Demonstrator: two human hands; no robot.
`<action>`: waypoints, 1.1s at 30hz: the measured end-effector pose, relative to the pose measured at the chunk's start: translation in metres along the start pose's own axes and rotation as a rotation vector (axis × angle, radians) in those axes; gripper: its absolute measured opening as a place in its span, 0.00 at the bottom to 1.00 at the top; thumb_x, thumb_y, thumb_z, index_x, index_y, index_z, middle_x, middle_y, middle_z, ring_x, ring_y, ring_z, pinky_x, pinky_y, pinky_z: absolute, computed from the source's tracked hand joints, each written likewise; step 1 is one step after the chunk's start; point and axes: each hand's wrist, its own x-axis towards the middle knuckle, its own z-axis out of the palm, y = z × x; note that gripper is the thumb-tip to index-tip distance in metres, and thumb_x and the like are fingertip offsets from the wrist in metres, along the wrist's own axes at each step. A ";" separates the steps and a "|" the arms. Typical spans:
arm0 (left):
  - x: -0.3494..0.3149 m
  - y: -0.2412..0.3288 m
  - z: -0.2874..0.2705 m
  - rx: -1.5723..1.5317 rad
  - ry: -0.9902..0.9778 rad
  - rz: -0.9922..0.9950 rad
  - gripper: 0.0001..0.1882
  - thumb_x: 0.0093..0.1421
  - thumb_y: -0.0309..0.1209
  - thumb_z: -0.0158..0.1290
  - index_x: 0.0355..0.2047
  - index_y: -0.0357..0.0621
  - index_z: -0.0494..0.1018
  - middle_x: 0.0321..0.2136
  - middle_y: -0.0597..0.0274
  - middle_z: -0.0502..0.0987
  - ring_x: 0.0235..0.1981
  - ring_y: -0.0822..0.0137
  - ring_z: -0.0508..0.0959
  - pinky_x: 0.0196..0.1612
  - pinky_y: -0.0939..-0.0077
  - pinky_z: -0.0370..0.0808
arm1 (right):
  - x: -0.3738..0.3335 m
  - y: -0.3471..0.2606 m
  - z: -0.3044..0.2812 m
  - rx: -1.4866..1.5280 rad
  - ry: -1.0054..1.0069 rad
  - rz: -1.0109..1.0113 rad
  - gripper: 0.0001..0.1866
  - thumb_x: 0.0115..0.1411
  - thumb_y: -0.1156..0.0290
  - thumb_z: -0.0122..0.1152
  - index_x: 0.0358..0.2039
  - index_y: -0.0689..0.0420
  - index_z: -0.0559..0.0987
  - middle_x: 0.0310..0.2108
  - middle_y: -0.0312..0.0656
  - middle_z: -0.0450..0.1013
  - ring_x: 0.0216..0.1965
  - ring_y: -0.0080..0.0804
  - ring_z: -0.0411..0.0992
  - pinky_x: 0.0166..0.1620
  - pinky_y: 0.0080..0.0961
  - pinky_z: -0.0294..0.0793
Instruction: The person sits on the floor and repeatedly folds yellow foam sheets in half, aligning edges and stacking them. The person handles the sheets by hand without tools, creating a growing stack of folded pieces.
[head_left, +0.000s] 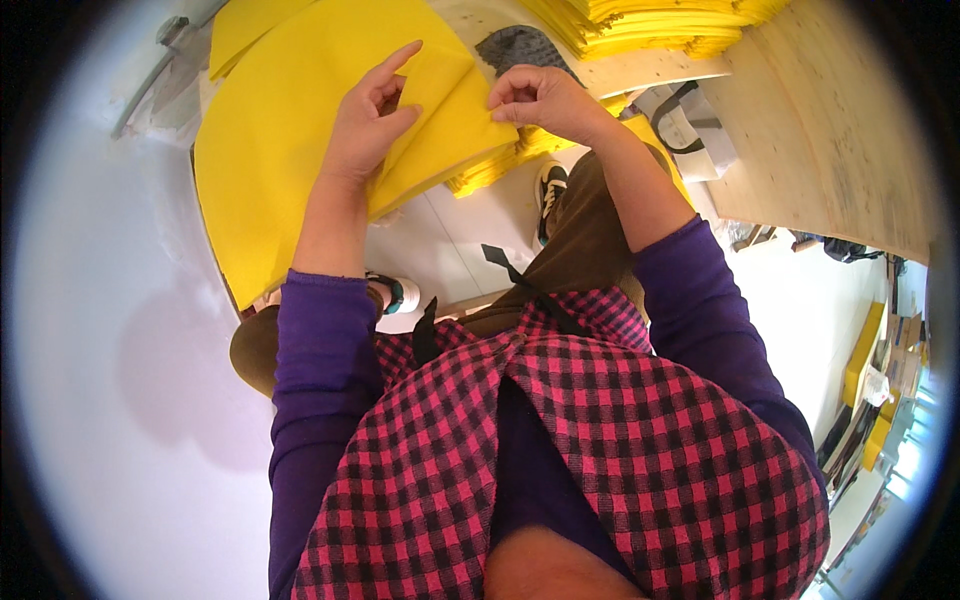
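A large sheet of bright yellow cloth (270, 150) spreads over the work surface in front of me, and a fold runs across its right part. Above that fold is my left hand (368, 125), its index finger stretched out and the thumb apart, the other fingers loosely curled. Nothing shows between its fingers. At the right edge of the cloth, my right hand (548, 103) has thumb and index finger drawn together in a pinch on the yellow cloth. Its other fingers are bent.
A stack of yellow cloth pieces (660, 28) lies at the far right, with a dark grey textured cloth (527, 50) beside it. A wooden panel (810, 140) rises on the right. Near it sits a white bag (712, 140) with a dark handle. More yellow pieces (488, 176) hang below the sheet.
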 end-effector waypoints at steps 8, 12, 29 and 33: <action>-0.001 0.006 0.002 0.010 -0.006 0.000 0.36 0.48 0.15 0.51 0.60 0.46 0.64 0.34 0.66 0.73 0.37 0.74 0.72 0.45 0.85 0.66 | 0.007 -0.016 -0.007 -0.191 -0.010 -0.140 0.05 0.56 0.73 0.63 0.30 0.60 0.79 0.29 0.31 0.68 0.33 0.20 0.68 0.39 0.17 0.68; -0.002 0.006 0.002 0.007 -0.006 0.002 0.35 0.48 0.16 0.51 0.60 0.46 0.64 0.34 0.67 0.73 0.37 0.75 0.72 0.45 0.85 0.67 | 0.007 -0.026 -0.009 -0.250 -0.007 -0.120 0.06 0.55 0.71 0.63 0.31 0.60 0.79 0.29 0.33 0.69 0.32 0.22 0.69 0.38 0.19 0.68; 0.002 -0.005 -0.003 -0.029 -0.028 0.002 0.35 0.48 0.18 0.54 0.59 0.49 0.66 0.33 0.70 0.68 0.34 0.77 0.69 0.42 0.86 0.66 | 0.019 -0.056 0.003 -0.266 0.097 -0.110 0.09 0.55 0.66 0.62 0.32 0.58 0.80 0.24 0.36 0.74 0.26 0.23 0.71 0.33 0.23 0.71; 0.001 -0.004 -0.003 -0.005 -0.028 0.012 0.34 0.48 0.19 0.54 0.59 0.48 0.66 0.33 0.69 0.69 0.35 0.76 0.70 0.42 0.85 0.67 | 0.010 -0.060 0.012 -0.047 0.087 0.025 0.09 0.59 0.67 0.60 0.33 0.60 0.79 0.25 0.35 0.74 0.25 0.21 0.72 0.31 0.19 0.74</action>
